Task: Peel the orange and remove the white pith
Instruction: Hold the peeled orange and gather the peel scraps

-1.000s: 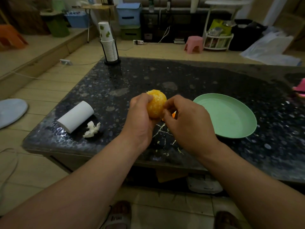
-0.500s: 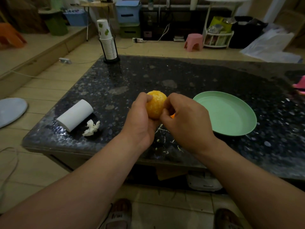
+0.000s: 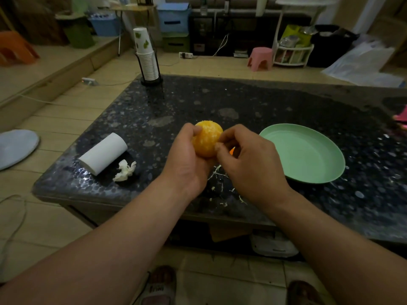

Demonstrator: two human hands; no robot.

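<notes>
Right hand pulled back, pinching orange, plate beside.

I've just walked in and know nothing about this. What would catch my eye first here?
The bright peeled orange at the centre, cupped in the left hand above the dark speckled table, while the right hand pinches at its side. Just right of the hands lies an empty green plate. On the table's left lie a white paper roll and a crumpled tissue.
</notes>
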